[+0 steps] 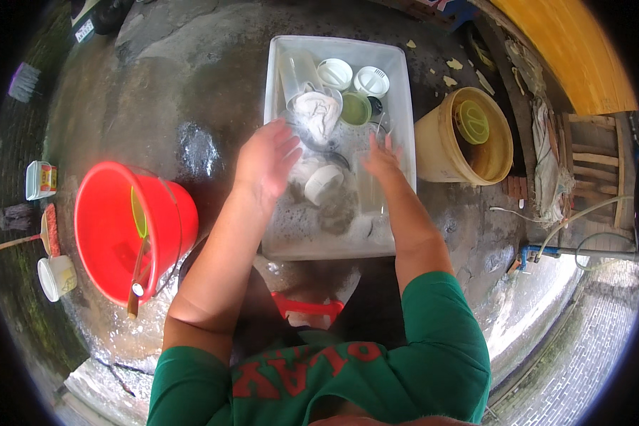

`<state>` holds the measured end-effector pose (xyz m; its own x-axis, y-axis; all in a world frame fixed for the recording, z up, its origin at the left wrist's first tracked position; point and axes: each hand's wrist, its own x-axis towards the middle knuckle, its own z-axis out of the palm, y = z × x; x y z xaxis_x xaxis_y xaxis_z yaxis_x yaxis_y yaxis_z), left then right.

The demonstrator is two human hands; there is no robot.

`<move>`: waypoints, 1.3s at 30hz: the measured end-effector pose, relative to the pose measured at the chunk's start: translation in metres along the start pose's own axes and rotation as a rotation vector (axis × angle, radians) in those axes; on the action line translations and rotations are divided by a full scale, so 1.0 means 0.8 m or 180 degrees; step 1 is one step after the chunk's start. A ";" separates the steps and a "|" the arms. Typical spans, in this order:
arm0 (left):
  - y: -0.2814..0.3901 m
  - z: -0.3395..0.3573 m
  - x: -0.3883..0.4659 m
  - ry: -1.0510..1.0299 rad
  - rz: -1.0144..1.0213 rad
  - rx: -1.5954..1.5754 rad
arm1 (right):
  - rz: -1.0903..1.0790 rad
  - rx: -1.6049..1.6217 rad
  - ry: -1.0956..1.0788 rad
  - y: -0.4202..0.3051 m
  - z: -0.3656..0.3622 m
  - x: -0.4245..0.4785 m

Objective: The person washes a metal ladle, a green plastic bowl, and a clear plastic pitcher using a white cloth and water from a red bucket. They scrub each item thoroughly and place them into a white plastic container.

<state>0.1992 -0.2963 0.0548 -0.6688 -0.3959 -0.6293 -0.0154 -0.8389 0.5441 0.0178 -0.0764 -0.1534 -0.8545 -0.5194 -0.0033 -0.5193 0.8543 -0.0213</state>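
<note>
A large white plastic tub [408, 96] of cloudy, sudsy water lies before me. My left hand [269, 158] hovers by its left side, fingers apart and holding nothing. Blurred and spread, my right hand [384, 155] is over the right part, above a submerged clear container [370, 189]. Between and beyond the hands, a clear plastic pitcher [297, 69] lies tilted, with a wet white cloth [315, 113] at its mouth. Two white round lids [334, 73] rest at the far end, near a green-tinted round container [355, 109]. A white cap [324, 184] sits in the water nearer me.
To the left stands a red bucket [173, 215] holding a wooden-handled tool [138, 271]. A cream bucket [436, 144] with a yellow-green lid [472, 122] inside stands at right. Brushes [25, 81] and small tubs [57, 277] line the left. A hose [575, 210] and blue pipe [543, 249] are right.
</note>
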 end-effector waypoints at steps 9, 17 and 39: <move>0.000 0.005 0.003 -0.0126 -0.0069 0.0005 | -0.0006 -0.0261 -0.2357 0.011 -0.023 -0.027; -0.018 -0.002 0.004 -0.0458 0.0103 0.0615 | -0.1295 0.0123 -0.1952 0.029 -0.146 -0.112; -0.069 -0.009 -0.003 -0.0651 -0.0246 0.2214 | -0.0804 0.1774 -0.0042 0.009 -0.156 -0.113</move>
<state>0.2069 -0.2515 0.0223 -0.7712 -0.2103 -0.6008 -0.4915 -0.4031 0.7720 0.0896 -0.0211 -0.0284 -0.7038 -0.7081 0.0578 -0.6174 0.5693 -0.5429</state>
